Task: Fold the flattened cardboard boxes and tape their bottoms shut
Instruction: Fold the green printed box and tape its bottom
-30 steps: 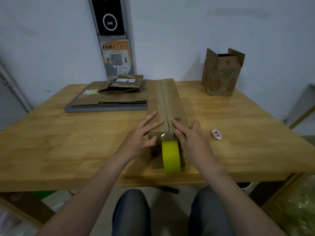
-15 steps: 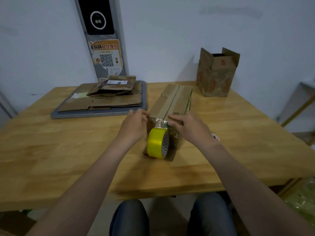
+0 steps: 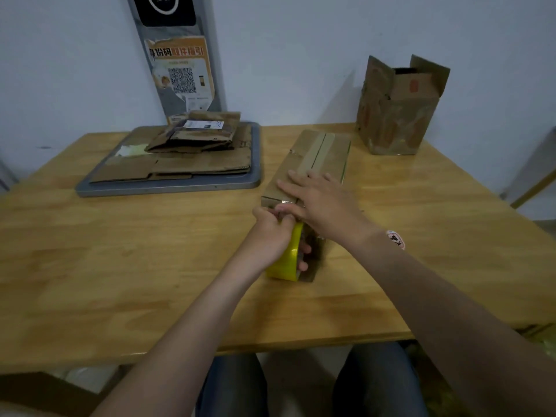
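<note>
Upper left of the frame there's a grey tray (image 3: 90, 188) with the pile of flattened boxes (image 3: 186, 164) waiting their turn, all sitting on the wooden bench (image 3: 120, 266). Moving toward the middle, the left hand (image 3: 270, 233) is wrapped around the yellow tape roll (image 3: 285, 263), with its fingers (image 3: 304, 256) curled through the core, right at the near end of the long box (image 3: 316, 155) that's lying centre frame with its flaps closed and the seam facing up. The right hand (image 3: 325, 203) lies flat on top of that box, its fingers (image 3: 296, 176) spread across the seam and pressing down, thumb near the near edge where a bit of shiny tape shows. Just right of that wrist is a small white oval thing (image 3: 395, 239); can't tell what it is. Upper right, a finished box (image 3: 397, 115) stands upright with its top flaps open. My guess at what could go sideways: the box looks light, so a hard tug on the roll could slide it or skew the strip off the seam. If the flat hand eases off, the flaps may gap before the tape bites. Slack tape could also wrinkle or stick to itself.
</note>
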`<state>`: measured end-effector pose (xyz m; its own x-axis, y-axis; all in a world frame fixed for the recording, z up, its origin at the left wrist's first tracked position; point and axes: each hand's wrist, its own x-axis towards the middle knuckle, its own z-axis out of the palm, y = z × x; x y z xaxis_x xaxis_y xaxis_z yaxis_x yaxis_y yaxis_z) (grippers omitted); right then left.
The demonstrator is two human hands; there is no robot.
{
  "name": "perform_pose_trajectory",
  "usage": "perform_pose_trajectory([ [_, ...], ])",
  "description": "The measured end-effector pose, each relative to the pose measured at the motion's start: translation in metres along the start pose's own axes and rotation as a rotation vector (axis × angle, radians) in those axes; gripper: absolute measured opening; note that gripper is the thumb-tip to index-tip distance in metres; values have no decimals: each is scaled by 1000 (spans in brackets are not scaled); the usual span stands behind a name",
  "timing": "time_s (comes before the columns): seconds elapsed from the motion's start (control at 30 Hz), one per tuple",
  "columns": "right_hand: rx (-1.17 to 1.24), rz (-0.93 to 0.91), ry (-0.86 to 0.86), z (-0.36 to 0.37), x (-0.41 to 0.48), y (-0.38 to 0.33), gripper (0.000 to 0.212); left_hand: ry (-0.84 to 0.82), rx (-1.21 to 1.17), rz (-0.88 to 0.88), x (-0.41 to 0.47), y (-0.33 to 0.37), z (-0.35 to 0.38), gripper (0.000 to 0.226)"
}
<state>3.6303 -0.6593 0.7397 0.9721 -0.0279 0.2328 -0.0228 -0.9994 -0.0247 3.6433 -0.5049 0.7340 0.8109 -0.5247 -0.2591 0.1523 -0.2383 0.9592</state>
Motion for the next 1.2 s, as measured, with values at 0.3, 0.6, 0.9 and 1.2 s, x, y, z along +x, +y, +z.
perform_pose_trajectory([
  [0.3, 17, -9, -10, -3, 0, 1, 62, -293, 178, -163, -8, 5, -18, 29],
  [0.6, 22, -92, -34, -8, -7, 8, 71, -349, 259, -238, -1, 5, -20, 40],
  [0.9, -36, -114, 160, 4, -11, 0, 63, -253, 52, -206, 9, 2, -27, 29],
  [1.2, 21, -121, 182, 9, -13, 7, 67, -263, 25, -207, 14, 0, -14, 30],
])
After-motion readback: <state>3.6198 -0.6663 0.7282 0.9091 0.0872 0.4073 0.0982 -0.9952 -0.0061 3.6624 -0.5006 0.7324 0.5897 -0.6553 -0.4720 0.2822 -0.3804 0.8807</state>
